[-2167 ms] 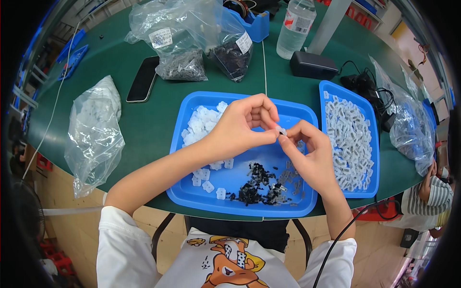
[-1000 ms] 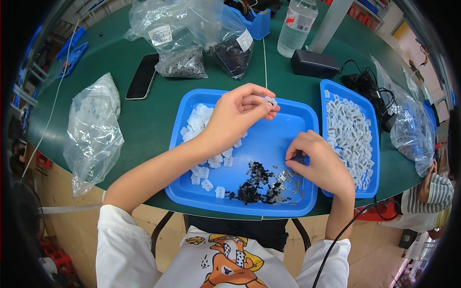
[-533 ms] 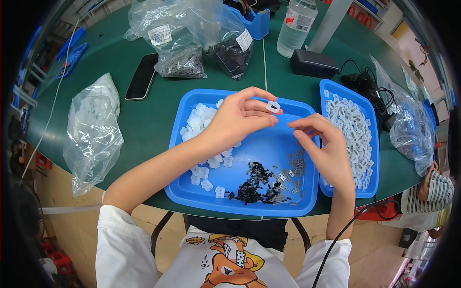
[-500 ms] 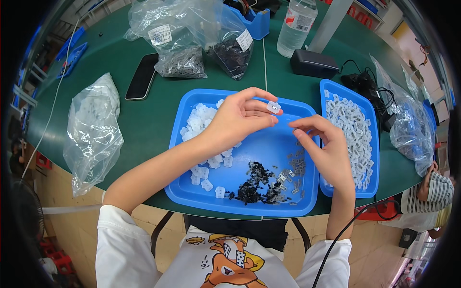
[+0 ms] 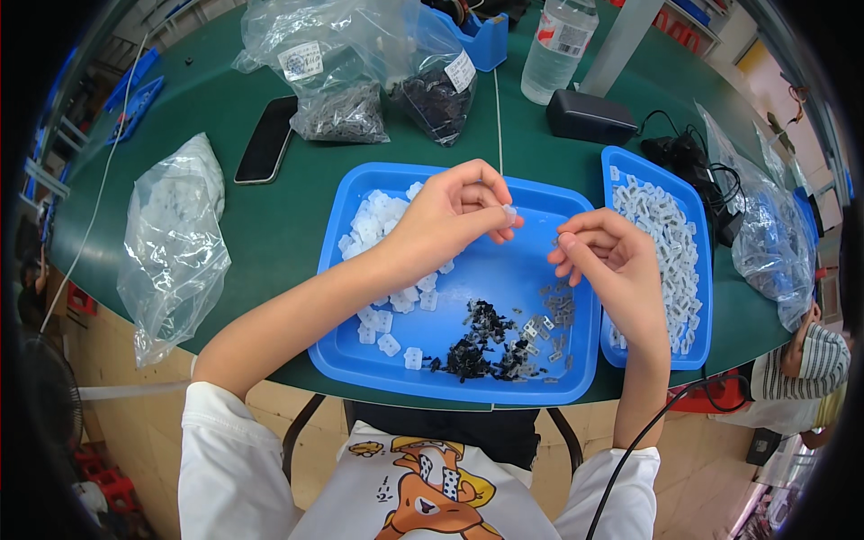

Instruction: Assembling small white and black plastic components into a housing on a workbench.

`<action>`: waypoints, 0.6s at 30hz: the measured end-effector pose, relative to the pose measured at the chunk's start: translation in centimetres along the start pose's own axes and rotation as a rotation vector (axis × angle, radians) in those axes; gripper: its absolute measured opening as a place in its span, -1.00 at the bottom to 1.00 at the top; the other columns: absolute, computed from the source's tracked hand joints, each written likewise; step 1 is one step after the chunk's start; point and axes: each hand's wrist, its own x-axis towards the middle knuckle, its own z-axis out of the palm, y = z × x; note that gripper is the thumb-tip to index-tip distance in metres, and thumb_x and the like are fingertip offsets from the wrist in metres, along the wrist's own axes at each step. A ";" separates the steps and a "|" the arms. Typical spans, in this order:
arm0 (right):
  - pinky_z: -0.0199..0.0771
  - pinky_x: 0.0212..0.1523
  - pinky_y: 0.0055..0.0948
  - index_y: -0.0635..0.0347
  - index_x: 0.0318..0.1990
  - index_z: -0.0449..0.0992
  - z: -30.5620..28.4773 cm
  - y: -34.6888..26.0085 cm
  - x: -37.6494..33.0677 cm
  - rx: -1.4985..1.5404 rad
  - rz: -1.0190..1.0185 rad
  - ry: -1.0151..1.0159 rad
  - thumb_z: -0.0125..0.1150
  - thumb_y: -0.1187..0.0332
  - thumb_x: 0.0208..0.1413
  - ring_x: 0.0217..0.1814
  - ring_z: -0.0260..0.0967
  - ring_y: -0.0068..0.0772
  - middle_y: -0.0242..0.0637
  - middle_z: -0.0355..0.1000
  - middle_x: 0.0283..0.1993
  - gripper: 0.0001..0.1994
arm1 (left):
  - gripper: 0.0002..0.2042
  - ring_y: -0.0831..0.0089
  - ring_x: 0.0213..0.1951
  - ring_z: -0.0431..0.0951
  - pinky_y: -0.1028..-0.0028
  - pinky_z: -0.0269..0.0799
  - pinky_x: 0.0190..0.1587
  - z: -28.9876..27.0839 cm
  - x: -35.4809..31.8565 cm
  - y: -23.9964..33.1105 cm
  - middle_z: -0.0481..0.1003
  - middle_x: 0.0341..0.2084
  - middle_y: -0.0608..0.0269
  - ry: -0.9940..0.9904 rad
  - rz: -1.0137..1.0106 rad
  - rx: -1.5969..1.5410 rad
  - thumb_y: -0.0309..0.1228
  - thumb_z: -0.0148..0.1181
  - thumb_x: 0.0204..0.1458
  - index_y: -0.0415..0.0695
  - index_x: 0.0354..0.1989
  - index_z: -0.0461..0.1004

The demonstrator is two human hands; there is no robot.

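A small whitish plastic piece (image 5: pixel 510 211) is pinched in the grip of the left hand (image 5: pixel 453 207), above the blue tray (image 5: pixel 499 270). The right hand (image 5: pixel 621 265) is held near it, thumb and fingers close together; whether anything is grasped there cannot be made out. White pieces (image 5: pixel 371 225) are heaped at the tray's left, black parts (image 5: pixel 468 356) near its front.

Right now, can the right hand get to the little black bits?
Probably yes: the right hand reaches over the blue tray, and nothing seems to cover the black bits inside.
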 end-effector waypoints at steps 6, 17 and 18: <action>0.55 -0.17 -0.54 0.38 -0.17 0.49 0.4 -0.1 -0.1 0.090 -0.041 0.005 0.22 0.51 0.15 -0.20 0.55 -0.45 -0.16 0.57 -0.26 -0.86 | -0.86 0.47 -0.16 0.56 0.49 0.46 -0.12 0.1 0.0 0.0 0.53 -0.24 0.14 -0.005 0.029 -0.004 -0.47 0.20 0.12 -0.20 -0.19 0.43; 0.54 -0.02 -0.45 0.41 -0.15 0.48 0.7 0.2 -0.1 0.111 -0.137 0.027 0.18 0.61 0.11 -0.11 0.56 -0.36 -0.14 0.55 -0.20 -0.85 | -0.76 0.54 -0.16 0.58 0.52 0.48 -0.04 0.8 -0.2 -0.4 0.55 -0.25 0.22 -0.058 0.133 0.089 -0.48 0.27 0.08 -0.22 -0.08 0.46; 0.53 -0.02 -0.45 0.41 -0.15 0.48 0.6 0.2 -0.1 0.097 -0.134 0.021 0.19 0.61 0.11 -0.11 0.56 -0.37 -0.14 0.55 -0.20 -0.85 | -0.75 0.53 -0.16 0.58 0.52 0.49 -0.04 0.9 -0.2 -0.5 0.55 -0.25 0.23 -0.048 0.164 0.118 -0.49 0.27 0.07 -0.21 -0.08 0.46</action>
